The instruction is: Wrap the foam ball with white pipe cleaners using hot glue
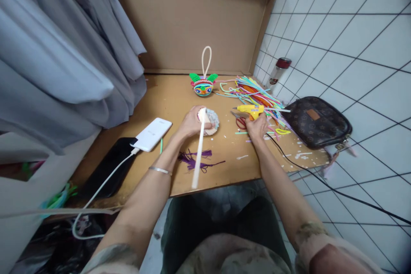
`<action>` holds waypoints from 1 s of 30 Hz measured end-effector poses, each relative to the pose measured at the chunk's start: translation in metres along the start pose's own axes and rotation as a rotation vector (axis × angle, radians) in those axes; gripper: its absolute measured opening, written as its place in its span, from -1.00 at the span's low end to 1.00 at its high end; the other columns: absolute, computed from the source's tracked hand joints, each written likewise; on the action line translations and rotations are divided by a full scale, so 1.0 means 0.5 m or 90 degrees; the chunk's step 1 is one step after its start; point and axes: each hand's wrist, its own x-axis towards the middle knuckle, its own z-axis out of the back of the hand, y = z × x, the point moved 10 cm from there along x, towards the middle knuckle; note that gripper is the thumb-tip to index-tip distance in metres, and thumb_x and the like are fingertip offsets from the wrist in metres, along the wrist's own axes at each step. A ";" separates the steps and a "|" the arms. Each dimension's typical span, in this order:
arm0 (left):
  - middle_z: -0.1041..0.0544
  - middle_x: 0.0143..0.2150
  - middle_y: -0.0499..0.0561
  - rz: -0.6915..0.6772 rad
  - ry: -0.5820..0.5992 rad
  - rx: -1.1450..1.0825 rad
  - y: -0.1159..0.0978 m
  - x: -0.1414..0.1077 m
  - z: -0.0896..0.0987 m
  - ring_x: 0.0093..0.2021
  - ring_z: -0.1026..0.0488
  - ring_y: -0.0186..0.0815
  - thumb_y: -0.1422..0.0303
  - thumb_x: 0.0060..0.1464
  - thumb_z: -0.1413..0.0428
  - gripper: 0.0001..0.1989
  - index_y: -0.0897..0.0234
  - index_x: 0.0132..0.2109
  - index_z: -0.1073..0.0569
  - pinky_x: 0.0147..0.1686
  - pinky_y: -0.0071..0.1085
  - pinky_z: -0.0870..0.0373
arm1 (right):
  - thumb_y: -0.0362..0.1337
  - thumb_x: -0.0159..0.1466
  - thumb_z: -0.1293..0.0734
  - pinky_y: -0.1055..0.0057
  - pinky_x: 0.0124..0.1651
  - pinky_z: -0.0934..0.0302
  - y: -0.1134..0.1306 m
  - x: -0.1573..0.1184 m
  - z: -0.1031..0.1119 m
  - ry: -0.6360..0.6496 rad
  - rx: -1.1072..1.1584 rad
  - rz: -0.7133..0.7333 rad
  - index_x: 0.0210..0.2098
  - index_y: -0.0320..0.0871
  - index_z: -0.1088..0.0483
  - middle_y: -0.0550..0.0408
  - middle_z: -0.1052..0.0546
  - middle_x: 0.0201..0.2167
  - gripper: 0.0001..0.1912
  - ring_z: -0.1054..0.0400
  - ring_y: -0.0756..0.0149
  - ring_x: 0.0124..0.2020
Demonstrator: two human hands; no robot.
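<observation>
My left hand [192,122] is closed around a round, pale craft piece [213,120] with a bluish, ridged inside. A long cream strip [199,150] runs from that piece toward me. On the right, my right hand [257,127] grips a yellow glue gun [251,110], its nozzle pointing left and a clear glue stick out of its back. Red-handled scissors [240,122] lie by the right hand, partly covered. Purple tassels [196,161] rest in front of the left hand. Farther back sits a colourful animal-head ornament [203,85] with green ears and a cream loop.
A pile of coloured strips [253,92] lies at the back right, near a brown handbag [317,122] and a red-capped bottle [280,72]. To the left are a white power bank [153,134] and a black phone [111,167]. The gun's black cord [337,190] trails right.
</observation>
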 end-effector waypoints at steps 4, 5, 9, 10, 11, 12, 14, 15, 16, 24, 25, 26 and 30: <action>-0.54 0.07 0.16 -0.010 0.005 -0.006 -0.007 -0.003 0.003 0.08 -0.51 0.01 0.25 -0.30 -0.38 -0.33 0.28 0.05 -0.46 0.20 -0.02 -0.44 | -0.14 0.18 -0.40 0.17 -0.11 -0.28 0.001 -0.007 -0.019 0.065 -0.033 -0.024 0.09 -0.27 -0.34 -0.20 -0.59 -0.14 -0.46 -0.49 -0.08 -0.07; -0.54 0.06 0.15 -0.011 0.006 -0.005 -0.007 -0.003 0.003 0.08 -0.51 0.01 0.25 -0.30 -0.38 -0.32 0.28 0.05 -0.46 0.19 -0.02 -0.44 | -0.13 0.19 -0.41 0.17 -0.11 -0.29 0.003 -0.010 -0.023 0.075 -0.039 -0.024 0.09 -0.27 -0.34 -0.20 -0.59 -0.15 -0.46 -0.49 -0.08 -0.06; -0.53 0.05 0.14 -0.001 0.005 0.016 0.011 0.002 -0.002 0.06 -0.52 0.00 0.24 -0.29 -0.37 -0.31 0.27 0.07 -0.46 0.16 -0.03 -0.47 | -0.14 0.22 -0.40 0.18 -0.10 -0.29 0.006 -0.013 -0.022 0.072 -0.053 -0.018 0.11 -0.26 -0.34 -0.21 -0.60 -0.13 -0.47 -0.51 -0.07 -0.05; -0.53 0.04 0.15 0.002 0.002 0.021 0.018 0.004 -0.004 0.05 -0.52 -0.01 0.24 -0.29 -0.37 -0.31 0.27 0.07 -0.46 0.15 -0.05 -0.48 | -0.14 0.22 -0.40 0.18 -0.09 -0.29 0.006 -0.012 -0.021 0.070 -0.058 -0.017 0.11 -0.26 -0.35 -0.21 -0.61 -0.13 -0.48 -0.51 -0.07 -0.05; -0.54 0.04 0.15 0.005 -0.007 0.020 0.024 0.005 -0.003 0.04 -0.53 -0.01 0.24 -0.29 -0.37 -0.30 0.26 0.08 -0.46 0.13 -0.07 -0.49 | -0.15 0.22 -0.40 0.17 -0.08 -0.29 0.005 -0.012 -0.019 0.068 -0.064 -0.018 0.10 -0.26 -0.35 -0.21 -0.61 -0.13 -0.49 -0.51 -0.07 -0.05; -0.54 0.03 0.14 0.007 -0.014 0.016 0.029 0.006 -0.002 0.02 -0.54 -0.02 0.24 -0.29 -0.37 -0.29 0.25 0.09 -0.45 0.11 -0.08 -0.50 | -0.16 0.23 -0.40 0.17 -0.08 -0.28 0.004 -0.011 -0.018 0.067 -0.072 -0.020 0.10 -0.26 -0.35 -0.21 -0.61 -0.13 -0.50 -0.51 -0.08 -0.05; -0.53 0.04 0.14 0.002 -0.011 0.007 0.030 0.007 -0.004 0.02 -0.54 -0.02 0.22 -0.28 -0.37 -0.28 0.24 0.11 -0.45 0.11 -0.09 -0.50 | -0.17 0.24 -0.38 0.17 -0.07 -0.27 0.003 -0.010 -0.014 0.063 -0.087 -0.020 0.10 -0.28 -0.36 -0.22 -0.61 -0.14 -0.51 -0.51 -0.08 -0.05; -0.53 0.05 0.14 0.006 -0.005 0.003 0.029 0.006 -0.005 0.04 -0.53 -0.02 0.22 -0.29 -0.37 -0.27 0.25 0.11 -0.44 0.13 -0.09 -0.49 | -0.18 0.25 -0.38 0.17 -0.07 -0.27 0.004 -0.010 -0.012 0.060 -0.093 -0.019 0.10 -0.29 -0.36 -0.23 -0.61 -0.14 -0.52 -0.51 -0.08 -0.05; -0.52 0.07 0.16 0.014 -0.001 0.000 0.027 0.005 -0.004 0.06 -0.52 -0.01 0.21 -0.29 -0.37 -0.25 0.27 0.13 -0.44 0.15 -0.09 -0.47 | -0.19 0.25 -0.37 0.16 -0.05 -0.26 0.005 -0.010 -0.010 0.058 -0.098 -0.015 0.10 -0.31 -0.36 -0.24 -0.60 -0.14 -0.52 -0.50 -0.08 -0.05; -0.50 0.14 0.17 0.073 0.039 0.020 -0.009 -0.010 0.006 0.14 -0.47 0.01 0.23 -0.30 -0.35 -0.24 0.31 0.14 -0.43 0.24 -0.08 -0.38 | -0.25 0.22 -0.34 0.11 0.08 -0.19 -0.032 0.005 0.009 0.027 -0.111 -0.044 0.11 -0.34 -0.33 -0.27 -0.60 -0.13 -0.50 -0.50 -0.08 -0.05; -0.50 0.15 0.17 0.074 0.039 0.022 -0.012 -0.011 0.007 0.14 -0.47 0.01 0.25 -0.29 -0.34 -0.24 0.31 0.14 -0.43 0.25 -0.08 -0.37 | -0.25 0.21 -0.34 0.10 0.08 -0.20 -0.041 0.008 0.013 0.020 -0.107 -0.057 0.12 -0.34 -0.33 -0.27 -0.60 -0.13 -0.49 -0.49 -0.09 -0.05; -0.50 0.15 0.17 0.074 0.039 0.023 -0.015 -0.012 0.008 0.15 -0.46 0.01 0.26 -0.29 -0.34 -0.25 0.31 0.14 -0.43 0.25 -0.08 -0.36 | -0.25 0.20 -0.34 0.09 0.07 -0.21 -0.050 0.010 0.016 0.012 -0.103 -0.068 0.13 -0.35 -0.32 -0.27 -0.60 -0.13 -0.47 -0.49 -0.10 -0.05; -0.49 0.17 0.21 0.084 0.044 0.019 -0.020 -0.015 0.007 0.17 -0.45 0.02 0.28 -0.30 -0.36 -0.23 0.34 0.15 -0.43 0.26 -0.11 -0.35 | -0.22 0.19 -0.31 0.05 0.05 -0.23 -0.062 0.012 0.032 -0.036 -0.053 -0.072 0.08 -0.37 -0.35 -0.32 -0.58 -0.13 -0.49 -0.48 -0.14 -0.05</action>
